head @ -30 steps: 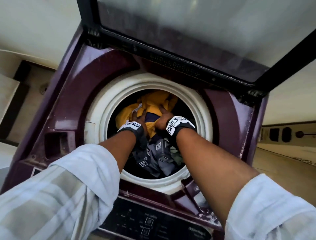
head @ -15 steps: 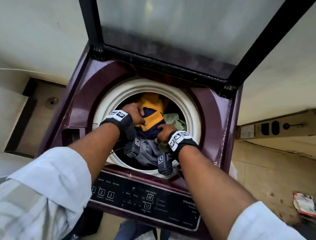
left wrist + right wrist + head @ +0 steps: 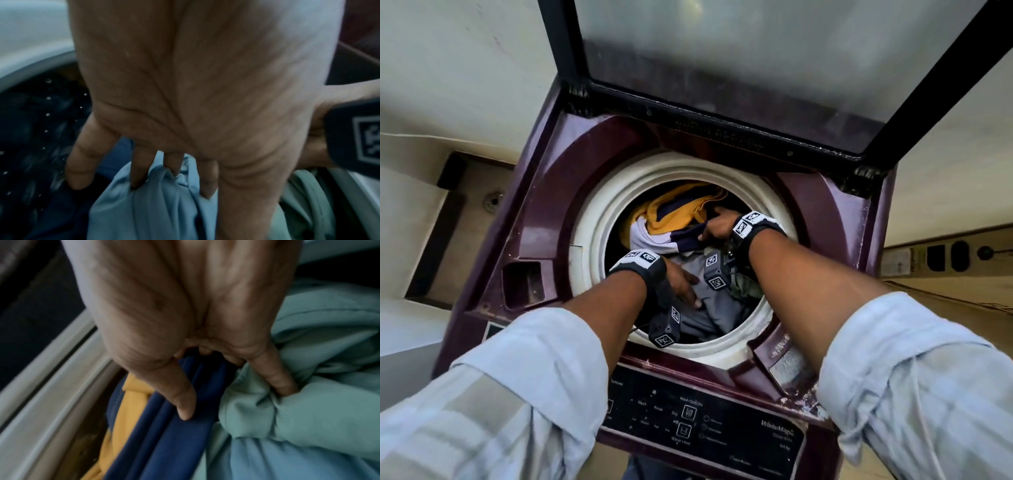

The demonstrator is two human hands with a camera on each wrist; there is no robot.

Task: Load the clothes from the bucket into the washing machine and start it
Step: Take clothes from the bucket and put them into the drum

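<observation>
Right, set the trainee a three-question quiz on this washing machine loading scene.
1. True or false: the lid of the washing machine is closed.
2. What is in the grip of the right hand?
A. the yellow and navy garment
B. a detergent bottle
C. a bucket handle
3. Which hand presses with straight fingers on the grey garment in the drum?

Key: 1 false, the lid stands open. 2 A. 3 the left hand.
</observation>
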